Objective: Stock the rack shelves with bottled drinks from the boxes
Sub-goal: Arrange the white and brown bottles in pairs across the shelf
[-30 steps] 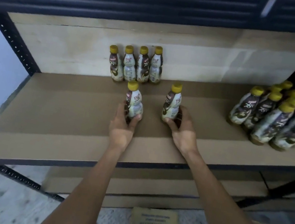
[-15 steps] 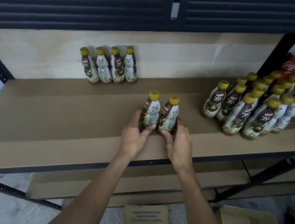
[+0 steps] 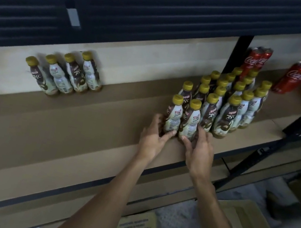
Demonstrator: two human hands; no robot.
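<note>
Left bottle [image 3: 173, 116] gripped by left hand [image 3: 152, 137], right bottle [image 3: 190, 122] by right hand [image 3: 199, 152]; both upright, touching, near shelf [image 3: 82, 132] front edge.

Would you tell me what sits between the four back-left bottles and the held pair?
Nothing: in the head view only bare shelf board separates the four bottles from the held pair.
</note>
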